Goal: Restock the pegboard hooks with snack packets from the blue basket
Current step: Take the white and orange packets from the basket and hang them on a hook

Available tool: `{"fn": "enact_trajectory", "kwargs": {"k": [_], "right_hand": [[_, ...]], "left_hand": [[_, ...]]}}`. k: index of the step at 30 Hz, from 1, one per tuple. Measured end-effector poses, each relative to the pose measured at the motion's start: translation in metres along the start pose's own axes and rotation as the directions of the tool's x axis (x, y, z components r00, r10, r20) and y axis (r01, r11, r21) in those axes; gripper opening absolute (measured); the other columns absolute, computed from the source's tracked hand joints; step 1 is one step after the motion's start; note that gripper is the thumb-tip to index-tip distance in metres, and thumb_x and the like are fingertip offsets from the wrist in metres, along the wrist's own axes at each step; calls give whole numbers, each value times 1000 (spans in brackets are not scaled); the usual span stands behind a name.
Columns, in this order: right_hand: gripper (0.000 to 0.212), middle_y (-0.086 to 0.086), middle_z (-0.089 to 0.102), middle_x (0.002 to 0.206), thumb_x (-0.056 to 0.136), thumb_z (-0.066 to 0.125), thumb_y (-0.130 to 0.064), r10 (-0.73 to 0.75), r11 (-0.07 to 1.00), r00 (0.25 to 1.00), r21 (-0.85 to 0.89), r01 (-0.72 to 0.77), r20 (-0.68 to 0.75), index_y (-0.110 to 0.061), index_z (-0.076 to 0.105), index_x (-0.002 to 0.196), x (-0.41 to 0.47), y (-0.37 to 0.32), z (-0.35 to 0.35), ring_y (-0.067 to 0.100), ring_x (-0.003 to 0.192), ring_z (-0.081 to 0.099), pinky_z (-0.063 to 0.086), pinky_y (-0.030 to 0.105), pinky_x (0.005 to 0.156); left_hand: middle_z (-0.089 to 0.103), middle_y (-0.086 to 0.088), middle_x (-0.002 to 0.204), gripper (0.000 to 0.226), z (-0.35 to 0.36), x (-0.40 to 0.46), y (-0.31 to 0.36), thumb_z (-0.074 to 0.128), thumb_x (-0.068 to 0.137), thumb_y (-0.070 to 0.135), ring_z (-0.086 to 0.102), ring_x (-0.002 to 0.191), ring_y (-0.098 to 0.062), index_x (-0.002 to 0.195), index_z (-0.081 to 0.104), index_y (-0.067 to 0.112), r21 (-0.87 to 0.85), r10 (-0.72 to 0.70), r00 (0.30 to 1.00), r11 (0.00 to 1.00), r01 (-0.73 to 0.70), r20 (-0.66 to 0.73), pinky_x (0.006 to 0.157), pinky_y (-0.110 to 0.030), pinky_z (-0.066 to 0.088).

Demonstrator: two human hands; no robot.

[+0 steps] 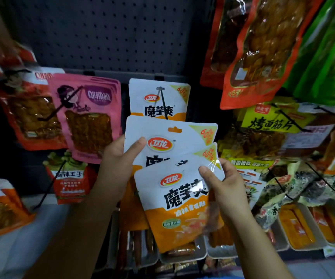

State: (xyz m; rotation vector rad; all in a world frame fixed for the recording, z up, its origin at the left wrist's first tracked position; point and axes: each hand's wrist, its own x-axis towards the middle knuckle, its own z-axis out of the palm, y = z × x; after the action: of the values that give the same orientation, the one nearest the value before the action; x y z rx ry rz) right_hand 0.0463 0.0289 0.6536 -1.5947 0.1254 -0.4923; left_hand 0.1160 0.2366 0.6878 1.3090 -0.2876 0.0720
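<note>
**Two konjac packets in hand at the pegboard**

Dark grey pegboard [102,33] fills the wall ahead of you, hung with snack packets on black hooks. Your left hand [118,164] grips the left edge of a white-and-orange packet [174,135], thumb across its front beside the red oval 卫龙 logo; its corner flash reads "60%". Your right hand [227,184] pinches the top right corner of a second, matching packet [178,210], which overlaps the lower part of the first and shows 魔芋爽 in large black characters. Just above your hands, more of the same packets hang on a hook [162,101], printed with the same logo and 魔芋爽. Up and left of your left hand hang pink packets [90,121]; below these, a red-and-green one reads 麻辣王子 [70,178]. Up and right of your right hand, a yellow label [271,121] reads 烤面筋片. Beneath your forearms, shelf trays [295,226] hold orange and brown stick snacks. No blue basket shows anywhere in view.
</note>
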Motion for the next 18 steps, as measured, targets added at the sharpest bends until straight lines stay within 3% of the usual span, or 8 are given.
{"fn": "enact_trajectory", "kwargs": {"k": [4,7,15,18], "right_hand": [[27,-6,76,88,70,74,-33,-8,999,1000,43,8,1,-18,69,92,0,-7,4,11,77,73,54,17,59],[34,-3,76,88,65,74,-39,-9,997,1000,72,10,-27,-18,69,91,1,-10,5,13,77,73,55,20,59],[8,-5,77,85,81,72,-20,31,996,998,91,-25,-62,-19,71,89,6,-5,9,12,76,73,53,15,57],[8,-2,77,87,82,72,-19,57,992,997,114,-51,-53,-19,72,90,11,-3,11,16,79,74,57,23,60]], "left_hand": [[75,4,98,16,2,0,6,63,79,35,71,93,-19,92,72,31,73,108,988,992,-100,-110,81,-40,56],[75,6,96,11,3,1,7,63,84,30,71,90,-17,91,71,32,98,151,980,985,-140,-127,76,-36,56],[76,3,92,11,5,7,-3,62,88,28,72,84,-18,94,71,27,110,76,980,992,-57,-183,75,-41,58],[75,2,95,15,2,11,-9,62,88,30,72,87,-18,99,71,25,99,43,982,995,-25,-186,73,-37,58]]}}
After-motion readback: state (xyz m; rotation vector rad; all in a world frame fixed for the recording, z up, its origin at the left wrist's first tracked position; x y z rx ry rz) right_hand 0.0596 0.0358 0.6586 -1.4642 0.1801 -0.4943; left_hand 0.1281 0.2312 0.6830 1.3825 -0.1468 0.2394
